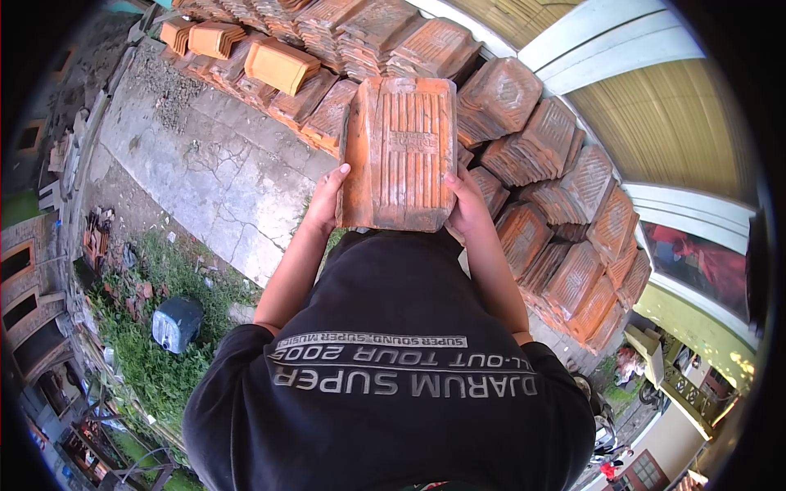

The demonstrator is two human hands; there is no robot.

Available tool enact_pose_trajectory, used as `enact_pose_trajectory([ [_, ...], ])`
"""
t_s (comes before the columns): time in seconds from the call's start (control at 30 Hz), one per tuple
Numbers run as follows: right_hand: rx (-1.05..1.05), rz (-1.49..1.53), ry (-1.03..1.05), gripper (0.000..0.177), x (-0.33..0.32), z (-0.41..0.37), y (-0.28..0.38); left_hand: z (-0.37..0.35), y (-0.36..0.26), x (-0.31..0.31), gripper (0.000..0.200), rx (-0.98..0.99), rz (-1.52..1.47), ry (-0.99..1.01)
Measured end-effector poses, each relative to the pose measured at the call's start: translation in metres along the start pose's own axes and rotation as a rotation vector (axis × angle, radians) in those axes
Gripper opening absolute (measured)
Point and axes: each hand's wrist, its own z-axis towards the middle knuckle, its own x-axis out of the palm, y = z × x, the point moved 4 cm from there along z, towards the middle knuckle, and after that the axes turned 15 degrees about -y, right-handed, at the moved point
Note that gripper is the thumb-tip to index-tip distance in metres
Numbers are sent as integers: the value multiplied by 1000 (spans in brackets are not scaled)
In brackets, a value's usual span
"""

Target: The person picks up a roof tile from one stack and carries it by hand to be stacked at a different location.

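Note:
An orange-brown ribbed roof tile (409,159), with raised lettering near its middle, is held in front of my body. My left hand (326,196) grips its left edge near the lower corner, thumb on the edge. On the right edge, my right hand (468,200) is closed round the tile, its thumb at the side. The undersides of the tile and most of my fingers are hidden. Behind the tile and to its right stand stacks of weathered tiles (499,94).
Brighter orange tiles (281,64) lie on a long row of stacks at the upper left. Cracked concrete (221,176) runs beside it. A blue plastic container (177,324) sits in grass at the left. A house wall with windows (655,98) borders the stacks.

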Motion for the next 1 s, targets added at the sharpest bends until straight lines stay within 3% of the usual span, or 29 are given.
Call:
enact_pose_trajectory([
  [0.43, 299, -61, 370, 72, 63, 59, 7, -32, -10, -28, 48, 96, -189, -273],
  [0.8, 382, -246, 531, 79, 88, 77, 5, -72, 0, -29, 53, 184, -237, -498],
  [1.0, 422, -257, 564, 79, 105, 78, 2, -84, 0, -32, 46, 243, -298, -596],
])
